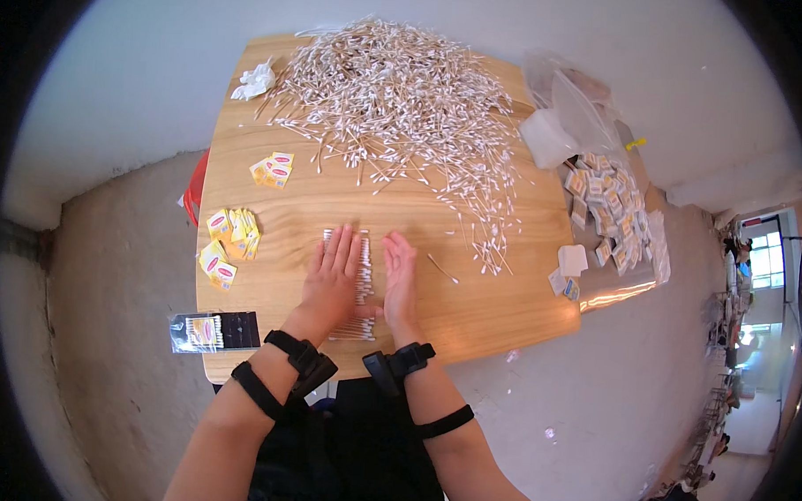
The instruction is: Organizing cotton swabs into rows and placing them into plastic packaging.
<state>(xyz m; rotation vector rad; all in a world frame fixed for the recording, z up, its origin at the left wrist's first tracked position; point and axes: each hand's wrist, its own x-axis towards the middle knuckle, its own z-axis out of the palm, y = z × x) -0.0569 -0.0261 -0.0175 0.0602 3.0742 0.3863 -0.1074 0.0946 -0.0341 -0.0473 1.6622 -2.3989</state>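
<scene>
A row of cotton swabs (352, 330) lies side by side on the wooden table (478, 311) in front of me. My left hand (329, 279) rests flat on top of the row, fingers stretched forward, and hides part of it. Just to the right of the swabs, my right hand (400, 281) stands on its edge, palm facing the row, fingers extended and slightly curved. It grips nothing. The left thumb reaches across toward the right palm. A single loose swab (443, 268) lies to the right of my right hand.
A large heap of cotton swabs (397, 100) covers the far side. Yellow cards (232, 234) lie at left, above a black-and-clear pouch (214, 331) of swabs. Crumpled tissue (255, 80) sits far left. At right are plastic bags (582, 111) and many small packed boxes (608, 200).
</scene>
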